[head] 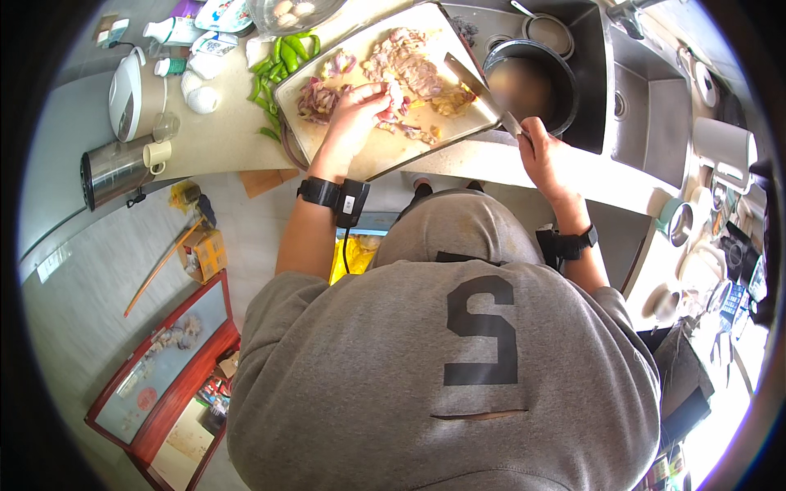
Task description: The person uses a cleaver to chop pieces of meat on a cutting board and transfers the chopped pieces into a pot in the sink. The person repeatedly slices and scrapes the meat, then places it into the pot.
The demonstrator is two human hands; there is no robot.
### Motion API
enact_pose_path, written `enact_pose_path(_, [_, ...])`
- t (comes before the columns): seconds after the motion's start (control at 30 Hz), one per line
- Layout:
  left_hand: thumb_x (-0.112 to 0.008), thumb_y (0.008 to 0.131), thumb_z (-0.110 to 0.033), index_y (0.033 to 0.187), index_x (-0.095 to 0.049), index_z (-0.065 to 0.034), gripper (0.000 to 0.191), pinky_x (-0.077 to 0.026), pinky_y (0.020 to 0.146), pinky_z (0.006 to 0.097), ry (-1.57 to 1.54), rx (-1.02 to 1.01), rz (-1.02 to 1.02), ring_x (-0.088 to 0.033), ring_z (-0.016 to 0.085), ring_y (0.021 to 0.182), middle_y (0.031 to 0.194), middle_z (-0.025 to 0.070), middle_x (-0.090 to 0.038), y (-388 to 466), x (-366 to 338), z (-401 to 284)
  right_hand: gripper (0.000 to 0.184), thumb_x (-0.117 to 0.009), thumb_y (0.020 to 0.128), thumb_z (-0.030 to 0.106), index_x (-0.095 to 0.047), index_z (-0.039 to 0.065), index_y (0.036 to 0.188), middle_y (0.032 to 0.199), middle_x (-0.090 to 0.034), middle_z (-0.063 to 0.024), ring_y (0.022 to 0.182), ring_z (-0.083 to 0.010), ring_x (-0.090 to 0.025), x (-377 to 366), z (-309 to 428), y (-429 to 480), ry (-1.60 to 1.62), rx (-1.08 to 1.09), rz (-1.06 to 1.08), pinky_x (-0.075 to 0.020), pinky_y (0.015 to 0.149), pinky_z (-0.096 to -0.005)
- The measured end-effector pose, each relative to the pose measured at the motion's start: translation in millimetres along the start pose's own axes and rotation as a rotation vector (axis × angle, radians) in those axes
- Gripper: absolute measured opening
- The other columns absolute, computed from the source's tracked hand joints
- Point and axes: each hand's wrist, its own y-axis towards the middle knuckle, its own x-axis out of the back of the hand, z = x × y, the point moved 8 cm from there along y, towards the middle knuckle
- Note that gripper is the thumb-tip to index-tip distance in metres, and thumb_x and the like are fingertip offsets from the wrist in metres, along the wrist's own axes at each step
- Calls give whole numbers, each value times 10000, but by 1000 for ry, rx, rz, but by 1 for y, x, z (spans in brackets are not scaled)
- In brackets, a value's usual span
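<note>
My left hand (357, 110) is over the cutting board (344, 150), its fingertips pinching a small pinkish piece of raw meat (396, 97). A kitchen knife (471, 83) is gripped by the handle in my right hand (544, 153), its blade slanting across the board's right side. Chopped raw meat (402, 58) forms the largest pile at the board's far side. Darker reddish pieces (314, 101) lie left of my left hand, and yellowish fatty pieces (453, 103) sit near the blade. Small scraps (419, 133) are scattered closer to me.
Green peppers (288, 56) lie along the board's left edge. On the right, a dark pot (575, 98) of cloudy liquid stands in the steel sink (589, 55). Farther left are bottles (178, 30), an electric kettle (116, 172) and a mug (157, 153). A bowl of eggs (295, 15) stands behind.
</note>
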Motion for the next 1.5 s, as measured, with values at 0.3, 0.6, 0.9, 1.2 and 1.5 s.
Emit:
enact_pose_path(0.3, [-655, 896, -49, 1088, -706, -73, 200, -520, 705, 302, 713, -355, -159, -653, 167, 797, 956, 65, -703, 12, -40, 9, 114, -598, 944, 168, -552, 90, 1013, 799, -691, -177, 711, -375, -680, -2, -3, -3, 15, 11, -14, -522, 629, -452])
enact_pose_path(0.6, [-714, 802, -112, 859, -681, -93, 69, -515, 776, 405, 1401, -640, -402, -622, 279, 934, 956, 47, -666, -8, -17, 0, 119, -595, 946, 171, -551, 93, 1024, 799, -694, -173, 705, -372, -681, -3, 1, -4, 19, 33, 0, -520, 628, -452])
enact_pose_path(0.9, [-681, 811, -116, 893, -655, -80, 93, -516, 797, 442, 1419, -659, -380, -631, 318, 881, 950, 96, -656, 6, -29, -5, 128, -603, 946, 161, -551, 88, 1037, 827, -701, -180, 720, -373, -689, -2, 0, -3, -16, 3, 16, -530, 628, -443])
enact_pose_path(1.2, [-677, 797, -38, 899, -644, -58, 109, -515, 664, 371, 1166, -524, -226, -647, 242, 741, 822, 94, -650, 13, -44, -5, 141, -621, 945, 129, -539, 90, 1052, 780, -674, -157, 681, -351, -688, 3, -2, -4, -15, 71, -73, -531, 598, -409])
enact_pose_path(1.5, [-653, 889, -74, 1015, -739, -93, 154, -491, 600, 299, 1050, -499, -424, -638, 164, 649, 819, 72, -724, 40, 4, -43, 140, -609, 937, 144, -538, 87, 1043, 816, -692, -179, 724, -372, -686, 3, -5, -3, 21, 32, -37, -526, 632, -442])
